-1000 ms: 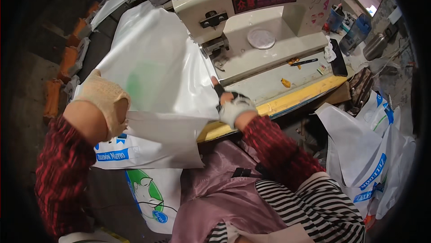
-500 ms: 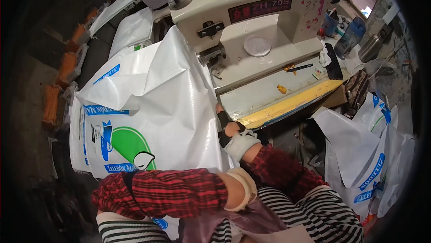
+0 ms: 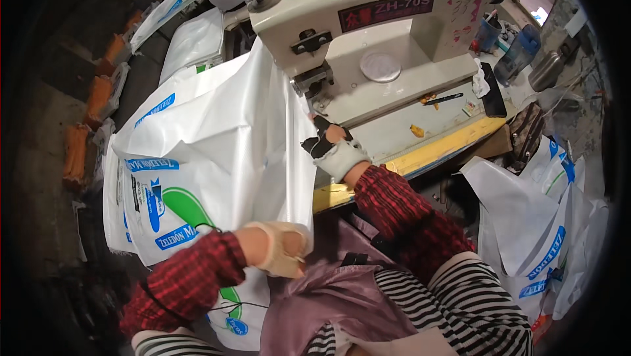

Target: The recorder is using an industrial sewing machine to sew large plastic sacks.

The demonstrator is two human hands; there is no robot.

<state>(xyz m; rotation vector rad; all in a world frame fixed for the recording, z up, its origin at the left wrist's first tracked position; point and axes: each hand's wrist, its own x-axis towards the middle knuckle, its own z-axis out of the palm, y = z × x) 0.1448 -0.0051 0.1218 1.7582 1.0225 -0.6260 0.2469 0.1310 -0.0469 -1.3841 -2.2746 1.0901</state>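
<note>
White printed sack (image 3: 227, 149), marked in blue and green, hangs at the left end of the tabletop (image 3: 388, 140), its upper right edge rising to the head of the cream sewing machine (image 3: 374, 40). My right hand (image 3: 334, 149), in a white-and-black glove (image 3: 350, 160), lies by the tabletop's front left corner; its fingers, partly extended, touch the sack's right edge, though I cannot tell whether they pinch it. My left hand (image 3: 282, 251), in a tan glove (image 3: 268, 243), is lower, at the sack's lower right margin; its fingers are loosely curled, and I cannot tell whether they grip the material. Toward the tabletop's yellow front edge lies a yellow scrap (image 3: 417, 131); behind it is a black pen (image 3: 444, 99), and toward the right end a black phone (image 3: 493, 93). Other white sacks (image 3: 536, 221) are heaped below the front right corner.
</note>
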